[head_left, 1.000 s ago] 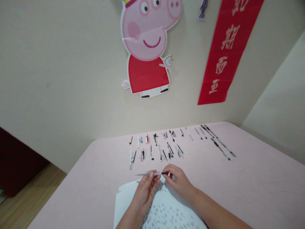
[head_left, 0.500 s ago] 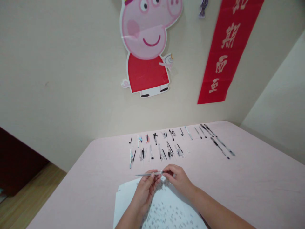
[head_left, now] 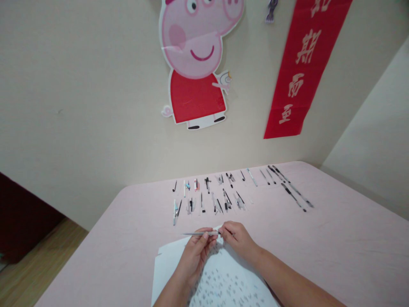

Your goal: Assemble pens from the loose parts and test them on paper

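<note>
Pen (head_left: 195, 233) first, since that's what both hands are on: it's held just above the far edge of the paper (head_left: 171, 256), lying roughly level, with the thin end poking out to the left. The left hand (head_left: 198, 252) has it pinched between thumb and fingers around the barrel, and the right hand (head_left: 238, 239) is closed with its fingertips on the dark end. Can't tell how hard either one is squeezing, or whether that dark end is a separate piece.

Handling-wise, I'd guess it's super light and pretty stiff, with smooth plastic that could twist or slip in damp fingers. The skinny end looks like the easiest bit to bend, so I'd hold it by the thicker barrel with one hand and pinch the dark end with the other, like here.

Beyond the paper, a bunch of pen parts (head_left: 175, 212) sit in two rough rows on the pink table (head_left: 111, 238). Farther off to the paper's right are some longer pens (head_left: 293, 197), well apart from the hands.
</note>
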The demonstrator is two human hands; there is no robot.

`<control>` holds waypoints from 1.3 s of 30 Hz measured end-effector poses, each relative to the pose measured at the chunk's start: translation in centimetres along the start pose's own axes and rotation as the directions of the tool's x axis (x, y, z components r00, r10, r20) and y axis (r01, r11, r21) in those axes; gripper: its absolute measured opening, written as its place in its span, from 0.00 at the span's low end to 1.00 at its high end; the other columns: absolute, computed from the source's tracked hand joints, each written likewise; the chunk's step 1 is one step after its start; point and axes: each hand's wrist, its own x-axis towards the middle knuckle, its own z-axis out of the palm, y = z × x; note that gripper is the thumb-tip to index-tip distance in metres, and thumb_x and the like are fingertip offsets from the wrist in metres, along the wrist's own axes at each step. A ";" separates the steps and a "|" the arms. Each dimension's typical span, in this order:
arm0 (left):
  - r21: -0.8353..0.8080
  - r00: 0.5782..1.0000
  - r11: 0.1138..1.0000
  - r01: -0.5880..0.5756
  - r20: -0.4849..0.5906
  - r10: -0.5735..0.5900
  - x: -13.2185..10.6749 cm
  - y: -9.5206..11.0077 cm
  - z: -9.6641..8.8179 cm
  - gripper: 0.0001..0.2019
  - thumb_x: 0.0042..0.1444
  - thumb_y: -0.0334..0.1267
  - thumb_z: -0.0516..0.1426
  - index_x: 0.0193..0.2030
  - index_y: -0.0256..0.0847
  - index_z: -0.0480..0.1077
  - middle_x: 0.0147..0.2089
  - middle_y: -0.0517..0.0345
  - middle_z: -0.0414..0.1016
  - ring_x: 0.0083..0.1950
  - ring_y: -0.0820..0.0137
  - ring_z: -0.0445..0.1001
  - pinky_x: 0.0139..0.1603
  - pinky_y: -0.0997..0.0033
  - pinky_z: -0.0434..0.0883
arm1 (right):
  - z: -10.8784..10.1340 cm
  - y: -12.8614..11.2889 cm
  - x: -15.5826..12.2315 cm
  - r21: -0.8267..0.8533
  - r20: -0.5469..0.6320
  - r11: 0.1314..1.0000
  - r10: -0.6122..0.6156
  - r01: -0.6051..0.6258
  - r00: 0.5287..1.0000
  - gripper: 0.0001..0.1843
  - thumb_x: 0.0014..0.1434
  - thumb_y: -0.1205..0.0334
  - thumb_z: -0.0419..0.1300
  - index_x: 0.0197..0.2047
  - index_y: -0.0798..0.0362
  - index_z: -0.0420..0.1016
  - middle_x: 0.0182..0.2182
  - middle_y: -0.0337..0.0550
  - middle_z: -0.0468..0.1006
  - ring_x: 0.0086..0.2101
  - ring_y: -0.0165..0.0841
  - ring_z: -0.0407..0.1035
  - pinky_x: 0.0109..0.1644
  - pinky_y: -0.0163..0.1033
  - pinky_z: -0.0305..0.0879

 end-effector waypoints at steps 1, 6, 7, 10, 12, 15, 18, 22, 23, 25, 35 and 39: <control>-0.002 1.000 1.000 -0.001 0.001 0.001 0.0 0.0 0.0 0.08 0.48 0.31 0.65 0.36 0.33 0.75 0.34 0.49 0.81 0.36 0.71 0.79 0.41 0.77 0.76 | 0.0 0.0 0.0 0.013 0.001 1.000 0.002 -0.002 1.000 0.25 0.65 0.51 0.45 0.20 0.54 0.64 0.18 0.37 0.64 0.22 0.28 0.59 0.28 0.33 0.54; -0.021 0.999 1.000 -0.019 -0.030 0.018 0.2 -0.2 -0.2 0.07 0.50 0.30 0.64 0.37 0.32 0.75 0.35 0.48 0.81 0.37 0.71 0.79 0.41 0.77 0.75 | -0.5 -0.6 -0.1 0.073 0.020 0.997 -0.017 0.016 1.000 0.15 0.64 0.55 0.48 0.31 0.54 0.66 0.24 0.38 0.67 0.26 0.29 0.61 0.30 0.34 0.57; -0.022 0.999 1.000 -0.022 -0.030 0.021 0.2 -0.2 -0.3 0.07 0.50 0.30 0.64 0.37 0.32 0.75 0.35 0.48 0.81 0.37 0.71 0.79 0.42 0.77 0.75 | -0.6 -0.7 -0.2 0.070 0.030 0.997 -0.023 0.021 0.999 0.12 0.63 0.56 0.50 0.33 0.53 0.67 0.26 0.38 0.68 0.26 0.29 0.61 0.30 0.33 0.57; -0.015 1.000 1.000 -0.022 -0.010 0.022 0.3 -0.3 -0.4 0.08 0.50 0.31 0.64 0.37 0.32 0.75 0.35 0.49 0.81 0.37 0.71 0.79 0.42 0.77 0.75 | -0.6 -0.7 -0.3 0.048 0.053 0.998 -0.035 0.032 0.998 0.08 0.62 0.59 0.51 0.33 0.53 0.66 0.26 0.37 0.68 0.26 0.28 0.61 0.31 0.33 0.56; -0.009 1.000 1.000 -0.022 0.000 0.022 0.3 -0.3 -0.4 0.08 0.49 0.32 0.65 0.36 0.33 0.75 0.35 0.50 0.81 0.37 0.72 0.79 0.41 0.78 0.75 | -0.5 -0.6 -0.3 0.026 0.061 0.999 -0.049 0.048 0.997 0.11 0.63 0.58 0.49 0.31 0.53 0.65 0.25 0.37 0.67 0.26 0.29 0.61 0.31 0.33 0.56; -0.003 1.000 1.000 -0.017 0.022 0.017 0.2 -0.2 -0.3 0.09 0.48 0.33 0.65 0.36 0.33 0.75 0.35 0.50 0.81 0.36 0.72 0.79 0.41 0.78 0.75 | -0.4 -0.5 -0.2 -0.008 0.070 0.998 -0.061 0.062 0.996 0.18 0.65 0.55 0.46 0.27 0.53 0.64 0.22 0.37 0.66 0.25 0.28 0.60 0.30 0.34 0.55; -0.006 1.000 1.000 -0.007 0.028 0.008 0.1 -0.1 -0.2 0.09 0.48 0.33 0.65 0.37 0.33 0.75 0.35 0.50 0.81 0.37 0.72 0.79 0.42 0.77 0.75 | -0.3 -0.4 -0.1 -0.021 0.083 0.999 -0.043 0.045 0.996 0.24 0.66 0.51 0.42 0.22 0.53 0.62 0.20 0.36 0.65 0.23 0.28 0.59 0.29 0.34 0.54; -0.022 1.000 1.000 -0.007 -0.011 0.007 0.0 -0.1 0.0 0.09 0.48 0.31 0.65 0.36 0.32 0.74 0.34 0.48 0.81 0.36 0.71 0.79 0.40 0.78 0.75 | -0.4 -0.5 -0.2 0.031 0.077 0.999 -0.029 0.027 0.997 0.23 0.66 0.52 0.43 0.26 0.54 0.66 0.22 0.38 0.69 0.25 0.28 0.62 0.31 0.33 0.57; -0.027 1.000 1.000 -0.011 -0.026 0.010 0.1 -0.1 0.0 0.09 0.48 0.31 0.65 0.36 0.32 0.74 0.34 0.48 0.81 0.36 0.71 0.79 0.40 0.78 0.75 | -0.5 -0.5 -0.2 0.047 0.073 0.999 -0.029 0.026 0.997 0.20 0.66 0.53 0.45 0.30 0.54 0.68 0.24 0.38 0.70 0.26 0.29 0.63 0.31 0.33 0.57; -0.037 0.998 0.999 -0.017 -0.054 0.015 0.1 -0.1 0.0 0.08 0.48 0.30 0.65 0.36 0.32 0.74 0.33 0.49 0.81 0.35 0.71 0.79 0.39 0.79 0.75 | -0.6 -0.6 -0.3 0.059 0.063 0.998 -0.027 0.023 0.998 0.13 0.64 0.54 0.49 0.36 0.54 0.69 0.26 0.38 0.71 0.27 0.29 0.63 0.31 0.33 0.57; -0.026 1.000 1.000 -0.003 -0.016 0.002 0.0 -0.1 0.0 0.07 0.49 0.31 0.64 0.35 0.33 0.74 0.34 0.49 0.81 0.37 0.70 0.79 0.41 0.77 0.75 | -0.5 -0.5 -0.1 -0.040 0.073 0.998 -0.043 0.046 0.996 0.22 0.65 0.56 0.45 0.22 0.53 0.63 0.19 0.36 0.65 0.23 0.28 0.59 0.29 0.34 0.54; -0.044 0.999 0.999 -0.013 -0.033 0.012 0.2 -0.2 -0.2 0.06 0.50 0.29 0.64 0.36 0.33 0.74 0.34 0.50 0.81 0.36 0.71 0.79 0.40 0.77 0.76 | -0.6 -0.6 -0.3 0.009 0.061 1.000 -0.026 0.026 0.998 0.13 0.63 0.56 0.49 0.31 0.53 0.67 0.23 0.37 0.68 0.25 0.28 0.61 0.30 0.33 0.55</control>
